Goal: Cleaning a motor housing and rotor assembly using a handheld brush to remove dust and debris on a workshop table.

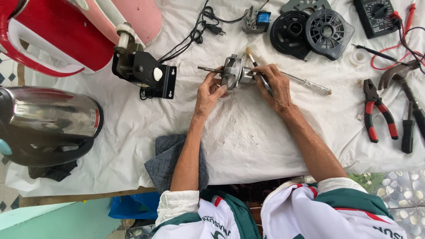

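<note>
- Head view: left hand (211, 90) grips motor (233, 73), held just above the surface (248, 132).
- Motor shaft (208, 69) runs left-right, sticking out past the left hand's fingers.
- Right hand (273, 84) pinches brush (259, 73), bristles up at the motor's right end.
- Both hands meet at the motor; screwdriver (305, 82) lies just beyond the right hand.

This looks like a small home repair workshop. A white cloth (248, 137) covers the work surface, strewn with red-handled pliers (376, 110), a hammer (405, 84) and a multimeter (376, 15). A steel kettle (48, 121) and dark fan housings (310, 31) lie around.
</note>
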